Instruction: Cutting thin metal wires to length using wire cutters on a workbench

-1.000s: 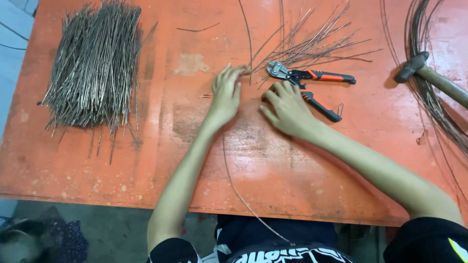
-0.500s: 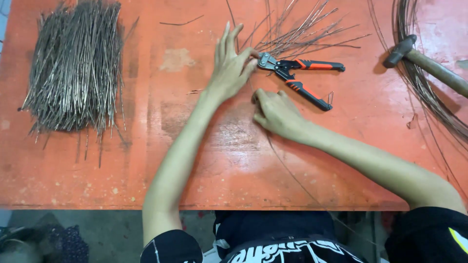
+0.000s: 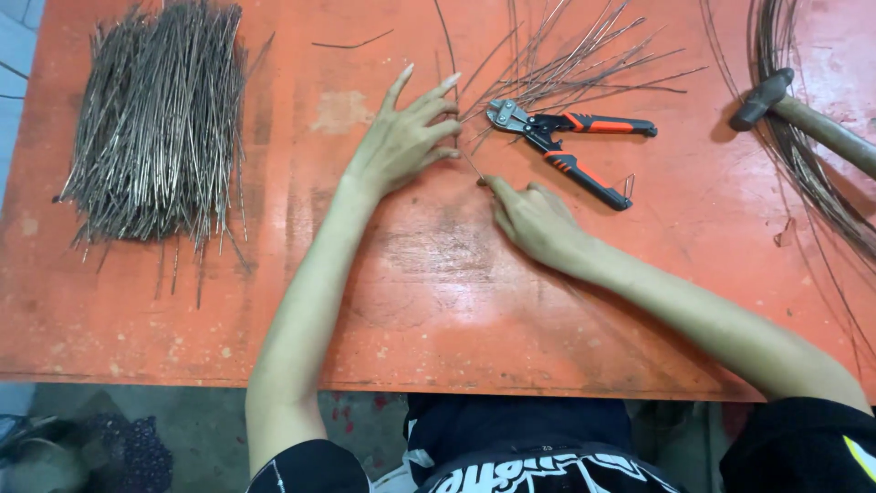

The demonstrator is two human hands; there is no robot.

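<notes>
Right hand (image 3: 538,219) pinch on wire (image 3: 471,164)

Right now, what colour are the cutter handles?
Orange and black grips on the metal wire cutters, lying open on the orange table; head view.

A thin wire (image 3: 470,164) (long, slightly curved) lies across the orange table.
</notes>
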